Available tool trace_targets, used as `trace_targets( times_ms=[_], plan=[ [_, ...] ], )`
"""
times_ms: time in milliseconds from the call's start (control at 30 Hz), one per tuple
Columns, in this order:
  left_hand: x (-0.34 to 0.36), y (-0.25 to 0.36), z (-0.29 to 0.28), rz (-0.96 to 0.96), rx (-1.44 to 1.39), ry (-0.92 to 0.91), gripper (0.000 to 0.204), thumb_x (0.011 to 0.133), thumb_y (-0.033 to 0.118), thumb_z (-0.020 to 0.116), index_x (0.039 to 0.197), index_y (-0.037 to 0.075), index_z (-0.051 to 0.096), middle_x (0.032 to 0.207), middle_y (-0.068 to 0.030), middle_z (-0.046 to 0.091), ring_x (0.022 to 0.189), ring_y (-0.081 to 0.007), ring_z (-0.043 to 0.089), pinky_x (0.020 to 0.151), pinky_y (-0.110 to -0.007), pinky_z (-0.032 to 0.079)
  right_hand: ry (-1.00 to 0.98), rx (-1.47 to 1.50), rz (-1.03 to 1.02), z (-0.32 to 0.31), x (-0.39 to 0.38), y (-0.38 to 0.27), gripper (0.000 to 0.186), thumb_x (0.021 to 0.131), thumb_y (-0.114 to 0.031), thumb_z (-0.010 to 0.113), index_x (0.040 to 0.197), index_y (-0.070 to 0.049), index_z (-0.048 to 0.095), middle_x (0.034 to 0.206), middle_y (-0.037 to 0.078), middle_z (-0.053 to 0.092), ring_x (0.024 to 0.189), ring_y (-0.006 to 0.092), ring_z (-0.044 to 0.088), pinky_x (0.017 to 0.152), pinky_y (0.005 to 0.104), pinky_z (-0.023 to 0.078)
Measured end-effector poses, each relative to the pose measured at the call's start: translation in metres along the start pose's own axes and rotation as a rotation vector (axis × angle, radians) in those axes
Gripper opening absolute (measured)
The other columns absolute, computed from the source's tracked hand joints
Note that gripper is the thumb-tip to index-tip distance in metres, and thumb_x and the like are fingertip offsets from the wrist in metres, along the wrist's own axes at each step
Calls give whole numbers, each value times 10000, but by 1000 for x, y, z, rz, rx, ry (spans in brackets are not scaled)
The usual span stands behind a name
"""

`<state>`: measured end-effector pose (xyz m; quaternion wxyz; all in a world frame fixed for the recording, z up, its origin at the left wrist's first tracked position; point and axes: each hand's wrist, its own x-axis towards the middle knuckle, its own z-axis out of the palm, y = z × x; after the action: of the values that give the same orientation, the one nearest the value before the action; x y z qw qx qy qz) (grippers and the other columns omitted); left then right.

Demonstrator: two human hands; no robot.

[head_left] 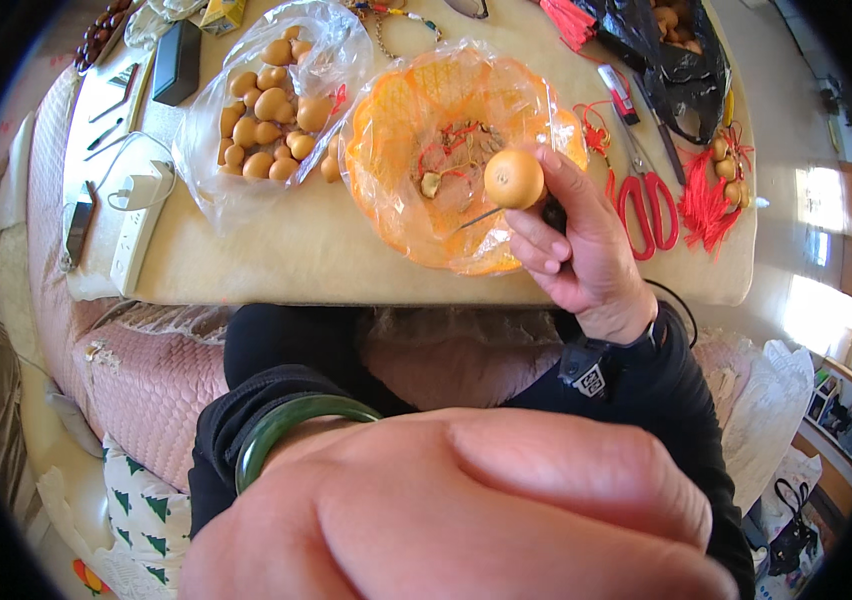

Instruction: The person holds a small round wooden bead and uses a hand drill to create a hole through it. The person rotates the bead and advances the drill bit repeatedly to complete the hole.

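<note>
Broadly, your surface (266, 275) stretches before you, with the plastic-lined orange basket (391, 225) by its near edge and a clear bag of gourds (341, 50) just beside that on the left. Your left hand (466, 500) fills the foreground, fingers curled, though I cannot tell whether it grips anything; your right hand (591, 240) is clamped on a tan gourd (514, 182), held above the basket. Below that gourd juts a thin metal tool (478, 218), seemingly gripped in the same hand, so you look to be inspecting or working one piece; the next move probably calls for a steady pinch and care around that tip
</note>
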<state>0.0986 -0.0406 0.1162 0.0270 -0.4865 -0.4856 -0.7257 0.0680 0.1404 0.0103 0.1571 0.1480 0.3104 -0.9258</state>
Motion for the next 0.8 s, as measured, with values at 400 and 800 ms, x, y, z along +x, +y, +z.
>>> trace_targets(
  times_ms=[400, 800],
  plan=[
    [-3, -24, -7, -26, 123, 52, 320, 901, 22, 591, 1191, -15, 461, 1138, -124, 532, 998, -189, 525, 874, -310, 443, -17, -37, 17, 3, 2, 1, 264, 1026, -303, 511, 1157, -83, 574, 811, -18, 556, 441, 33, 303, 371, 188, 280],
    [8, -56, -30, 116, 154, 108, 291, 939, 25, 543, 1202, -17, 425, 1105, -109, 524, 958, -157, 513, 856, -292, 435, 75, -69, -33, 8, 1, -3, 237, 1012, -290, 555, 1112, -77, 586, 817, -2, 578, 464, 30, 374, 418, 188, 315]
  ],
)
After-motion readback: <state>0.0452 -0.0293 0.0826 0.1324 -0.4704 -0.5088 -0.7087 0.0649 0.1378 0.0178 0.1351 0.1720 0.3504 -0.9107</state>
